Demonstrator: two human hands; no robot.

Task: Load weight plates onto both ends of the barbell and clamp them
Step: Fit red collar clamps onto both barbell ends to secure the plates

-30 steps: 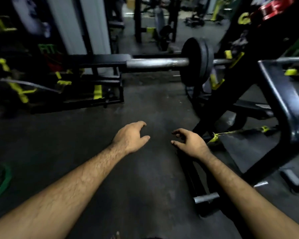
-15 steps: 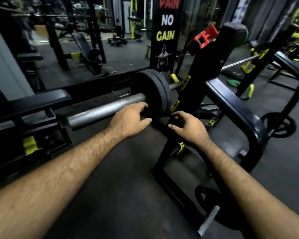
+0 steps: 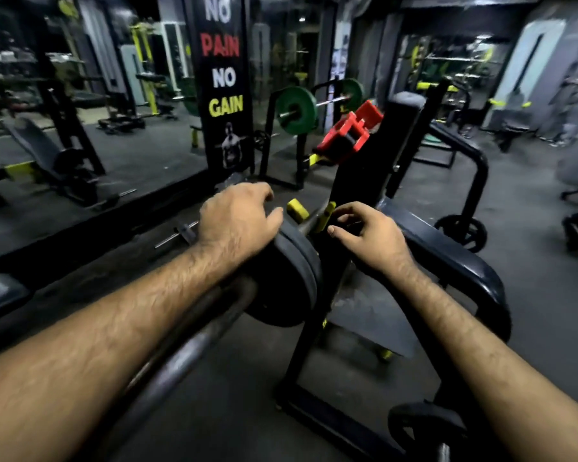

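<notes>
A grey barbell sleeve runs from the lower left up to two black weight plates at the centre. My left hand rests on top of the plates' rim, fingers curled over it. My right hand hovers just right of the plates beside the black rack upright, fingers apart and holding nothing. A red barbell clamp sits on the upright, above and beyond both hands. The bar beyond the plates is mostly hidden by my hands.
The black bench-rack frame curves to the right. A spare plate on a peg sits at the lower right, another leans farther right. A green-plated barbell and a "No pain no gain" banner stand behind.
The view has closed in on the bar end and risen. My left hand went from the bare sleeve onto the plates' rim; my right hand lifted from the upright's side.
</notes>
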